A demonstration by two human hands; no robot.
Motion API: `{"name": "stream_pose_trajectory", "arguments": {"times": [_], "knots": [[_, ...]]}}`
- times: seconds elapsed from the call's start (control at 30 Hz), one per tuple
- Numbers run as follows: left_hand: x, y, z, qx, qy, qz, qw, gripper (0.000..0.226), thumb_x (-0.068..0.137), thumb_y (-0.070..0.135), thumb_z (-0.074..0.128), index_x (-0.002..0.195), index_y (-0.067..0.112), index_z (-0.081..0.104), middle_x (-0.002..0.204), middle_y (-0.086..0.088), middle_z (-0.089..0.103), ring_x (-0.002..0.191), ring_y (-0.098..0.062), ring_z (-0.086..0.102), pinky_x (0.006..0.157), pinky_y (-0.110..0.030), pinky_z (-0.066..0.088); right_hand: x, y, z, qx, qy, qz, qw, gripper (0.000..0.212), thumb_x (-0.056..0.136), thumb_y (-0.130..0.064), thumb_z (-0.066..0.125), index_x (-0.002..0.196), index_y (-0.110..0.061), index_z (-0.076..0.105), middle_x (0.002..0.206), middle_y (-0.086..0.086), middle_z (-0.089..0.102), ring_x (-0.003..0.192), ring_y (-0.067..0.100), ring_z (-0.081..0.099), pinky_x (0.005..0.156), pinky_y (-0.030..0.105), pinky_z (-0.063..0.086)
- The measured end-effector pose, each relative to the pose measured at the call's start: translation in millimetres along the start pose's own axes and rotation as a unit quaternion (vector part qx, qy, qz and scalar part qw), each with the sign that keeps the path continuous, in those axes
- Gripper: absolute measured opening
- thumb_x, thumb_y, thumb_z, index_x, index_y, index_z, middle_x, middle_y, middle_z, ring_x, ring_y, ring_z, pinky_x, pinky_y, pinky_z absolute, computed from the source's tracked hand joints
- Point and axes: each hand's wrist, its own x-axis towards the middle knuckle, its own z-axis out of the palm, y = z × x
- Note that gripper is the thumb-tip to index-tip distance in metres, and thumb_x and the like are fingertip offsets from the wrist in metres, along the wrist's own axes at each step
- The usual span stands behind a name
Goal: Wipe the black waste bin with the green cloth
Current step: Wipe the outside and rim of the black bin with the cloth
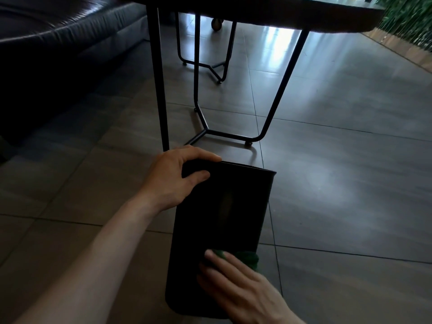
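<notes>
The black waste bin (222, 206) lies tilted in front of me, its open rim pointing away towards the table and its base near the bottom of the view. My left hand (177, 176) grips the rim's left corner, fingers curled over the edge. Lower down, my right hand (236, 284) presses the green cloth (247, 259) flat against the bin's side wall near the base. Most of the cloth is hidden under my fingers.
A dark table (268, 10) on thin black metal legs (161, 90) stands just beyond the bin. A dark leather sofa (58, 38) fills the upper left. Green plants (409, 17) line the upper right. The floor (339, 171) is grey tile.
</notes>
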Motion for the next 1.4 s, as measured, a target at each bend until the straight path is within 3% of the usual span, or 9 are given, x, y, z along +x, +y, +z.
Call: {"name": "stream_pose_trajectory", "arguments": {"times": [0.23, 0.43, 0.5, 0.63, 0.7, 0.9, 1.1, 1.27, 1.4], "knots": [[-2, 6, -1, -0.004, -0.017, 0.025, 1.0, 0.04, 0.085, 0.004, 0.076, 0.11, 0.036, 0.076, 0.107, 0.018, 0.071, 0.105, 0.003, 0.066, 0.092, -0.009, 0.046, 67, 76, -35, 0.053, 0.133, 0.258, 0.955, 0.047, 0.101, -0.007, 0.063, 0.146, -0.003, 0.053, 0.156, 0.017, 0.048, 0.155, 0.031, 0.028, 0.12, 0.051, 0.038], [-4, 5, -1, -0.023, -0.012, 0.005, 1.0, 0.041, 0.083, 0.005, 0.078, 0.105, 0.039, 0.077, 0.102, 0.018, 0.071, 0.1, 0.004, 0.066, 0.084, -0.003, 0.044, -2, -7, -2, -0.012, -0.009, -0.008, 1.0, 0.04, 0.112, -0.016, 0.041, 0.151, -0.01, 0.048, 0.159, 0.012, 0.046, 0.156, 0.033, 0.026, 0.124, 0.043, 0.031], [-3, 6, 0, -0.017, -0.011, 0.011, 1.0, 0.04, 0.083, 0.005, 0.078, 0.106, 0.038, 0.077, 0.103, 0.016, 0.071, 0.101, 0.003, 0.066, 0.085, -0.004, 0.044, -3, 4, -8, 0.007, -0.008, 0.004, 1.0, 0.041, 0.111, -0.017, 0.045, 0.151, -0.01, 0.048, 0.159, 0.011, 0.045, 0.156, 0.033, 0.025, 0.121, 0.042, 0.036], [-3, 10, 1, -0.004, -0.017, 0.03, 0.999, 0.039, 0.083, 0.002, 0.077, 0.109, 0.033, 0.077, 0.105, 0.014, 0.072, 0.102, 0.004, 0.066, 0.089, -0.005, 0.043, 47, 63, -35, 0.054, 0.133, 0.234, 0.962, 0.04, 0.104, -0.008, 0.055, 0.144, -0.004, 0.056, 0.153, 0.015, 0.052, 0.154, 0.032, 0.03, 0.119, 0.049, 0.04], [-3, 12, 2, 0.0, -0.019, 0.036, 0.999, 0.038, 0.084, 0.002, 0.076, 0.108, 0.032, 0.077, 0.106, 0.014, 0.072, 0.103, 0.004, 0.066, 0.09, -0.006, 0.044, 63, 74, -39, 0.041, 0.151, 0.273, 0.949, 0.041, 0.104, -0.011, 0.058, 0.144, -0.002, 0.055, 0.152, 0.016, 0.053, 0.154, 0.032, 0.029, 0.119, 0.05, 0.04], [-4, 10, 0, -0.013, -0.013, 0.011, 1.0, 0.039, 0.083, 0.005, 0.078, 0.107, 0.036, 0.077, 0.105, 0.016, 0.072, 0.102, 0.005, 0.065, 0.086, -0.003, 0.042, 3, 6, -9, -0.031, 0.023, 0.038, 0.999, 0.035, 0.109, -0.011, 0.047, 0.141, -0.01, 0.059, 0.144, 0.008, 0.061, 0.153, 0.034, 0.032, 0.122, 0.043, 0.036], [-3, 18, 3, 0.002, -0.025, 0.024, 0.999, 0.038, 0.084, 0.002, 0.077, 0.109, 0.031, 0.077, 0.105, 0.012, 0.071, 0.102, 0.002, 0.066, 0.088, -0.005, 0.043, 59, 54, -31, -0.05, 0.125, 0.267, 0.954, 0.046, 0.096, -0.027, 0.066, 0.139, -0.013, 0.057, 0.127, 0.011, 0.046, 0.123, 0.035, 0.045, 0.098, 0.048, 0.051], [-3, 16, 1, -0.008, -0.023, 0.023, 0.999, 0.041, 0.082, -0.001, 0.077, 0.107, 0.031, 0.077, 0.105, 0.012, 0.072, 0.103, 0.002, 0.066, 0.09, -0.006, 0.044, 64, 46, -26, -0.067, 0.102, 0.247, 0.961, 0.039, 0.092, -0.025, 0.066, 0.13, -0.019, 0.058, 0.123, 0.011, 0.048, 0.107, 0.035, 0.049, 0.08, 0.046, 0.051], [-4, 15, 0, -0.02, -0.029, 0.019, 0.999, 0.04, 0.082, 0.0, 0.078, 0.107, 0.031, 0.077, 0.106, 0.012, 0.073, 0.104, 0.004, 0.066, 0.088, -0.003, 0.042, 31, 53, -34, -0.027, 0.121, 0.364, 0.923, 0.043, 0.084, -0.024, 0.07, 0.124, -0.016, 0.056, 0.116, 0.013, 0.048, 0.099, 0.036, 0.049, 0.068, 0.046, 0.053]]}}
